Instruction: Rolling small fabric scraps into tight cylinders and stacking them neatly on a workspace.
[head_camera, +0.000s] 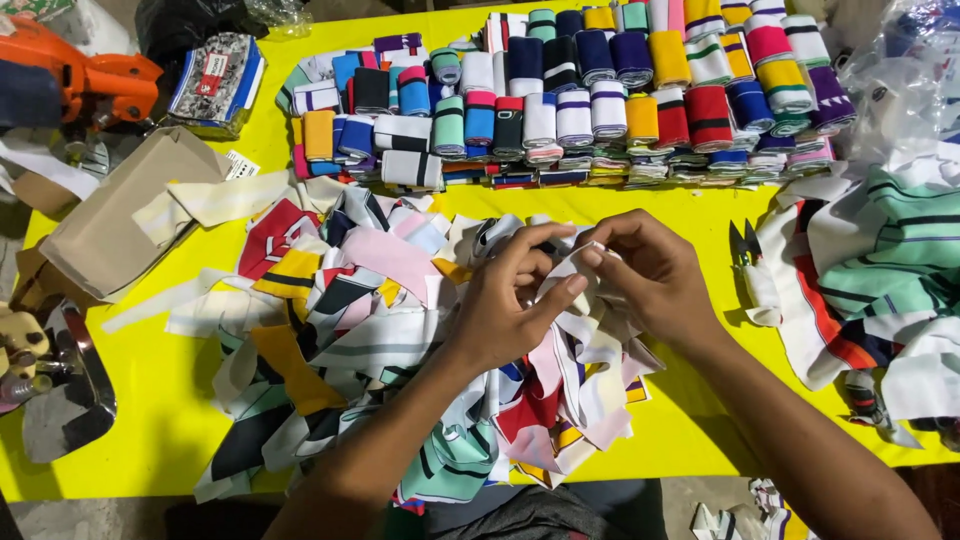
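Over the middle of the yellow table (170, 400), just above the heap:

White fabric strip (570, 262): thin, soft, limp ribbed knit, pinched between both hands and bent into a small fold at the top.

Left hand (505, 300): fingers curled shut on the strip from the left, thumb tip pressed against its edge, forefinger arched over the top.

Right hand (650, 275): closed on the same strip from the right, fingertips meeting the left hand's, knuckles toward the camera.

Directly beneath: loose pile of fabric scraps (400, 330), floppy and tangled, in white, pink, red, mustard, navy and mint, many striped, spilling toward the near table edge.

Farther back: neat rows of folded knit bands (590, 100), stacked tightly, plain and striped in many colours.

Right side: small black thread snips (745, 245) lying on the cloth edge, beside a mound of mint, white and red striped fabric (880, 270).

Left side: flattened brown cardboard box (120, 220); orange tool (90, 75) at the far corner.
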